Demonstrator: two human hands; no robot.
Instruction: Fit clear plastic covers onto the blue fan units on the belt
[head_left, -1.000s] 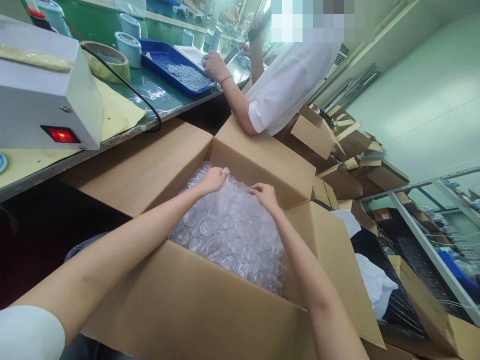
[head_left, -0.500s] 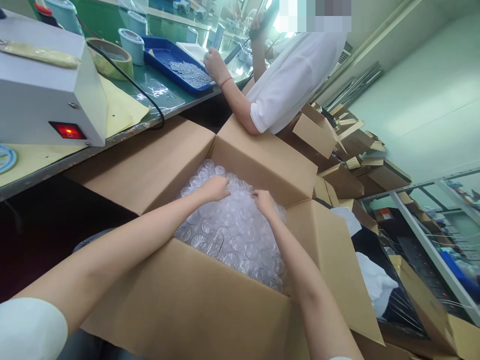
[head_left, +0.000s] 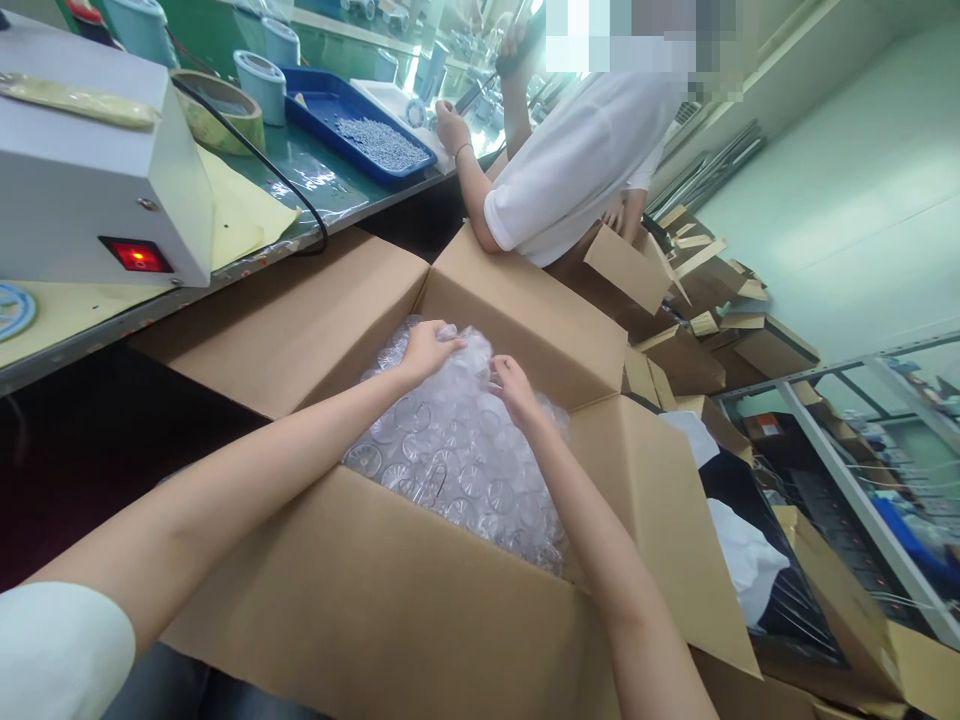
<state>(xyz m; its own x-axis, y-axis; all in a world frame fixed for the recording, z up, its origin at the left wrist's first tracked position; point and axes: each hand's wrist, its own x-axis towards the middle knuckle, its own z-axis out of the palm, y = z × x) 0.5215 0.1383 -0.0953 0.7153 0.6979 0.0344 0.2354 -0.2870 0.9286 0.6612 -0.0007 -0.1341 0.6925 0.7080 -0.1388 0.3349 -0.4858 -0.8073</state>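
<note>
The left hand (head_left: 431, 352) is closing its fingers on a crinkled, clear plastic film (head_left: 474, 352), which is bunching up inside a large, open, brown cardboard box (head_left: 390, 590). The right hand (head_left: 514, 388) is bending its fingers loosely at the other side of the bunch, its fingertips reaching the film, though I cannot tell whether they are pinching it. Below both hands, the film is covering many round, clear plastic pieces (head_left: 501, 495) that are filling the box. The box's flaps are standing open, one of them sloping beneath the green-topped workbench (head_left: 315, 185). On that bench, a white, box-shaped machine (head_left: 82, 160) is showing a lit red switch (head_left: 137, 257), and a blue, rectangular plastic tray (head_left: 311, 95) is holding small, pale pieces (head_left: 382, 143). Beyond the box, a co-worker in a white short-sleeved top (head_left: 559, 165) is leaning an arm towards the bench
</note>
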